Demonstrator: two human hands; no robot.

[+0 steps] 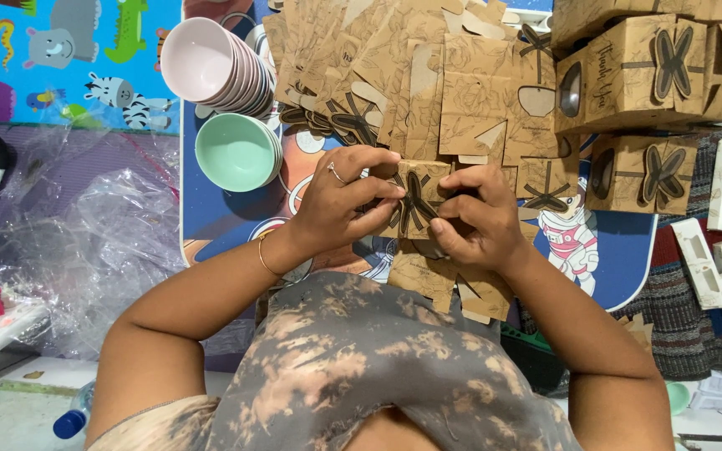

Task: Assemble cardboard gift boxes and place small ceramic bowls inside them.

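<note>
A: Hands status?
B: Both closed on one small brown cardboard box [415, 200] — left hand [340, 200] pinches its left edge, right hand [474, 221] grips the right side. Box is held just above the blue surface [620, 250], close to the chest.
A: Nearby?
B: Flat box blanks [403, 75] piled behind it, finished boxes [645, 71] stacked right — pink bowls [211, 71] and green bowls [236, 152] left.

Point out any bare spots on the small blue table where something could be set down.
Bare table top shows right of the astronaut print, below the folded brown cardboard boxes, and a strip left of the mint green bowls. The middle is crowded: flat brown cardboard blanks, stacked pink bowls, both hands on a brown cardboard box.
</note>
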